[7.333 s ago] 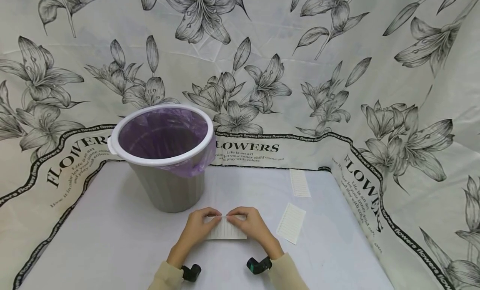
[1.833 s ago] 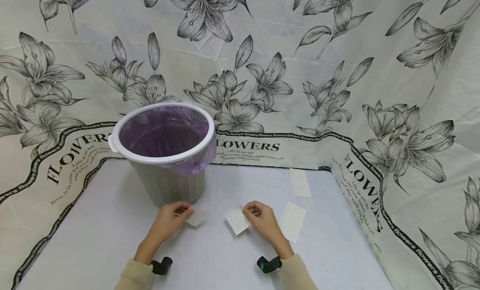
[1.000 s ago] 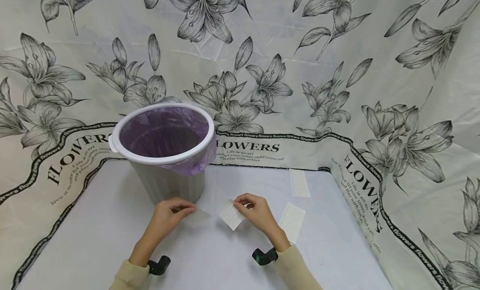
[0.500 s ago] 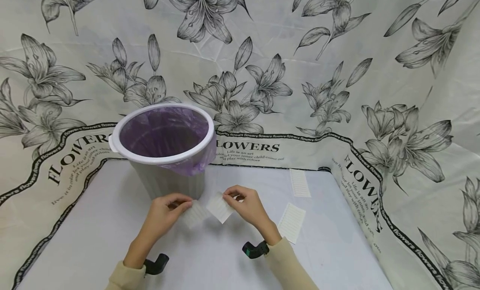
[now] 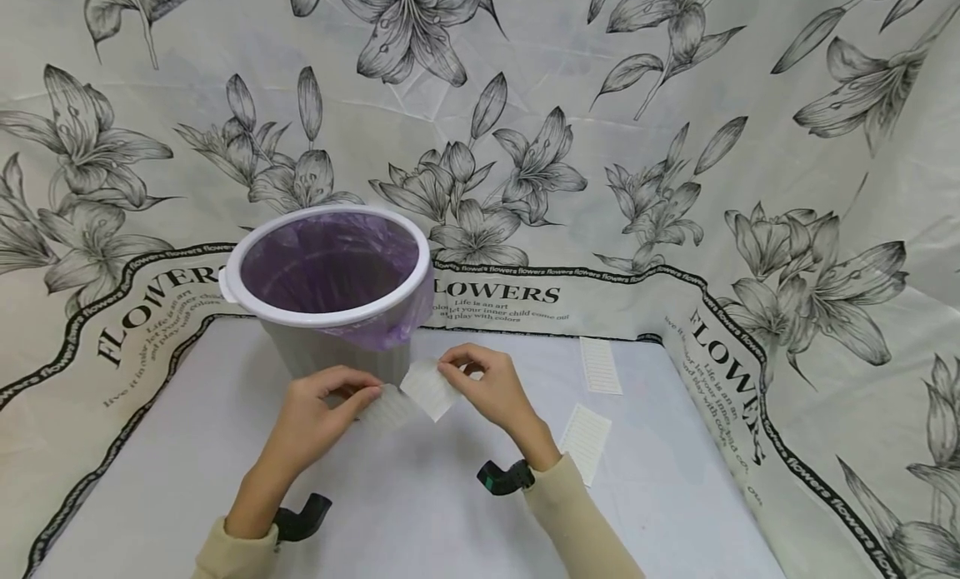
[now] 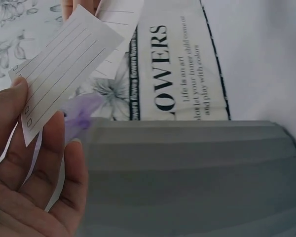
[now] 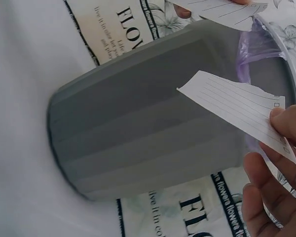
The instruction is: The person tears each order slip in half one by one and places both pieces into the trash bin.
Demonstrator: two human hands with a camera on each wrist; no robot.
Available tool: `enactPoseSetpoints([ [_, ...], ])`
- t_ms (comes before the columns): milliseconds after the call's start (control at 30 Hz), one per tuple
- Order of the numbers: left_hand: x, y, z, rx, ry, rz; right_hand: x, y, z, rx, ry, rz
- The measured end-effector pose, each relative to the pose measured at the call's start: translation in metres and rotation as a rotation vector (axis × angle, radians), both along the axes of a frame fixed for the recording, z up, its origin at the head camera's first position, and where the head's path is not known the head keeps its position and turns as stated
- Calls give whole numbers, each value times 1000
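Note:
My left hand (image 5: 311,416) pinches a torn piece of lined white paper (image 5: 388,408) between thumb and fingers; in the left wrist view that lined piece (image 6: 69,69) shows small checkboxes along one edge. Between the thumb and fingers of my right hand (image 5: 491,387) is a second piece of lined paper (image 5: 430,389). In the right wrist view this second piece (image 7: 232,101) has an uneven torn edge. Both pieces are held in the air, close together, in front of a grey bin (image 5: 337,354). In the head view they seem to overlap slightly; whether they touch I cannot tell.
The bin has a white rim (image 5: 330,317) and a purple liner bag (image 5: 382,329) folded over it. Two more lined paper sheets lie on the white table at the right, a nearer sheet (image 5: 585,441) and a farther sheet (image 5: 600,365). Flower-printed cloth (image 5: 517,229) surrounds the table.
Earlier both hands held one lined sheet; it is now two pieces, one in each hand. Lately the right hand has moved left and both hands have risen towards the bin, bringing the pieces together.

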State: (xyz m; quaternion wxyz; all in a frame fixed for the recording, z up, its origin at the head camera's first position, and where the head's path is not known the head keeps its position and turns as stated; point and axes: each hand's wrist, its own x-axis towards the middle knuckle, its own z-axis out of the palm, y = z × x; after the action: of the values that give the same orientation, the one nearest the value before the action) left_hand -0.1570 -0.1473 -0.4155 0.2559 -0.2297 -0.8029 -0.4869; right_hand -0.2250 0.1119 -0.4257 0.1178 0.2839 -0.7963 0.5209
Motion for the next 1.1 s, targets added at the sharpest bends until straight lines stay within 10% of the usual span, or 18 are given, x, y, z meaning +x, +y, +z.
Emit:
enactPoseSetpoints([
  [367,5,-12,41,4,135,-45,-9,-11,39,6,172,56],
  [833,6,-46,98,17,270,95,-31,-34,108,-18,490,121],
  [1100,0,-63,122,-55,314,143,-49,-43,140,59,526,136],
])
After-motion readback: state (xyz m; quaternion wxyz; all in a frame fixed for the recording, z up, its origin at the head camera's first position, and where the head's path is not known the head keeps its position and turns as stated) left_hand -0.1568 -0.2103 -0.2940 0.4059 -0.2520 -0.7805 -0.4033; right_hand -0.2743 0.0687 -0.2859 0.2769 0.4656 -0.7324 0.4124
